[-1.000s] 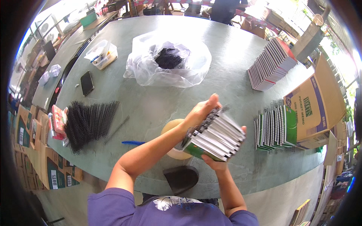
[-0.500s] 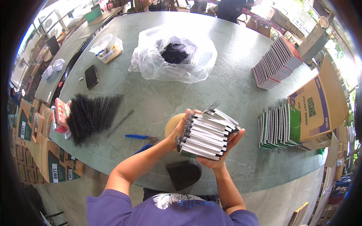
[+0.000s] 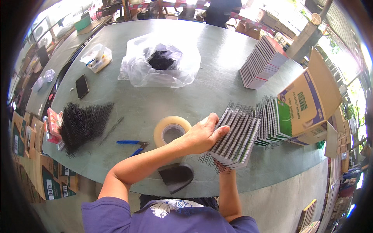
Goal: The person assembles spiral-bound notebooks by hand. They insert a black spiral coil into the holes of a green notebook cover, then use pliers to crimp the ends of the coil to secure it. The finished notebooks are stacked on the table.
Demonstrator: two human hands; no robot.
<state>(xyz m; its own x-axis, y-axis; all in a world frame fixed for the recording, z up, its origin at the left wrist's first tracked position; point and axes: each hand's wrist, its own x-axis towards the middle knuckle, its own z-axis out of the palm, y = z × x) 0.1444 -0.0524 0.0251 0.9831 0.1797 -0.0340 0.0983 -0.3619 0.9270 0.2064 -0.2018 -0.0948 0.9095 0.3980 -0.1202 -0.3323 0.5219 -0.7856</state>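
A stack of spiral notebooks [image 3: 237, 134], with black wire coils along their edges, is tilted above the right-hand part of the table. My left hand [image 3: 206, 134] grips its left side, with thumb and fingers bent against the notebooks. Beneath the stack's near end, my right hand [image 3: 226, 169] bears it from below; its fingers are mostly hidden. Just beyond the stack stands a row of green-covered spiral notebooks [image 3: 283, 116]. A roll of clear tape [image 3: 158, 131] lies left of my left hand, with blue-handled cutters [image 3: 128, 142] and a black wedge-shaped block [image 3: 176, 178] nearby.
Loose black coils [image 3: 83, 126] are heaped at left. Farther back are a plastic bag [image 3: 134, 70] holding black coils, a phone [image 3: 82, 86] and a plastic tub [image 3: 101, 64]. An open carton [image 3: 307, 105] and a tall notebook stack [image 3: 258, 68] occupy the right side.
The held notebooks have turned so their coils face up, and they have moved right, close to the row. My left hand has shifted right; my right hand has gone underneath. The view has shifted slightly.
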